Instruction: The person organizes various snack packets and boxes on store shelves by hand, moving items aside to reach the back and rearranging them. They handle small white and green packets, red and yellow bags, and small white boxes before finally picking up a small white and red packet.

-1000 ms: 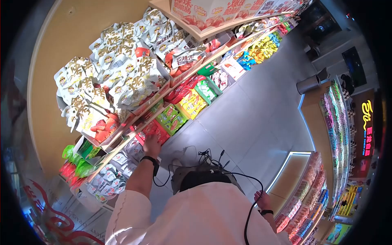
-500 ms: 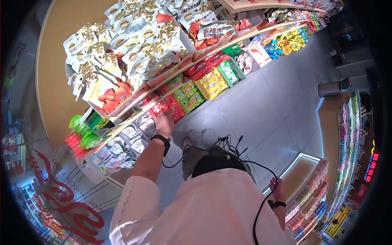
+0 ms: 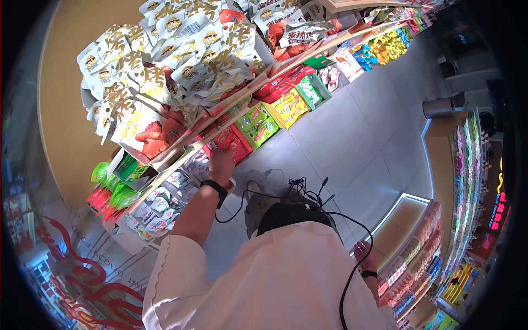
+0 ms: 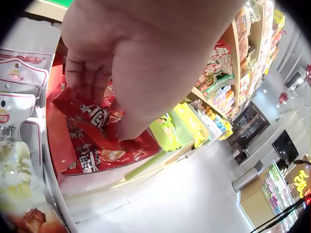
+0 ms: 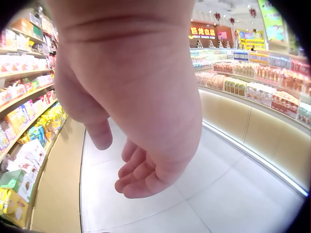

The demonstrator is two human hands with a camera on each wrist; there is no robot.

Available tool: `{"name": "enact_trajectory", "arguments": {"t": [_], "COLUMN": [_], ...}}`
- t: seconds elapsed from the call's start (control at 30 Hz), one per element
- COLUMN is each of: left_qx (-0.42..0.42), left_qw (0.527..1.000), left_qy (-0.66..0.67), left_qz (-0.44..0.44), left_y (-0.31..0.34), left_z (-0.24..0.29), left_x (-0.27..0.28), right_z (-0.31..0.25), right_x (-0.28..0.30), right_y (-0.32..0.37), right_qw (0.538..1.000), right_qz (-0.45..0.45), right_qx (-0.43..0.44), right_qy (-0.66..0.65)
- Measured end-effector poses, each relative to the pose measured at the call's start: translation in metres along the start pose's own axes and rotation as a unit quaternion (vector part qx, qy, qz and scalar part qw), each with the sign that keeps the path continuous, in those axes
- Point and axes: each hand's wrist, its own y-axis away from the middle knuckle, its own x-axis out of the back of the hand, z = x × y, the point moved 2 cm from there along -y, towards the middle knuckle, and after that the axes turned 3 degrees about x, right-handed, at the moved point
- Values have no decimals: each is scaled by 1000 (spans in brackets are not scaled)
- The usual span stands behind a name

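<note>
My left hand [image 3: 221, 166] reaches down into a red box of snack packets at the lower shelf. In the left wrist view its fingers and thumb curl about a shiny red snack packet [image 4: 87, 114] with white lettering. More red packets [image 4: 109, 154] lie under it in the box [image 4: 57, 138]. The palm hides part of the packet. My right hand [image 5: 131, 121] hangs by my side over the floor, holding nothing, its fingers loosely curled.
White packets [image 4: 17, 116] fill the box on one side, and green packets [image 3: 259, 126] and yellow packets [image 3: 290, 108] the other. Large white bags [image 3: 214, 66] crowd the shelf above. A black cable [image 3: 371, 242] loops across my body. A display counter [image 3: 401, 220] stands at the right.
My left hand has stayed at the red box, and its fingers now sit deeper among the packets. The head view has shifted over the shelves. My right hand still hangs at my side.
</note>
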Motion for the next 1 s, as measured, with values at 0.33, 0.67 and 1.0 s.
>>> {"name": "enact_trajectory", "arguments": {"t": [0.33,0.67,1.0], "left_qx": [-48,42,51], "left_qw": [972,971,982], "left_qy": [184,226,150], "left_qz": [139,66,102], "left_y": [3,58,50], "left_z": [-3,-22,-29], "left_x": [-11,9,-29], "right_z": [4,15,-23], "right_x": [-12,-11,-33], "right_y": [17,5,5], "right_qw": [999,1000,998], "right_qz": [-28,-24,-33], "right_qx": [32,-16,43], "right_qy": [2,-8,42]}}
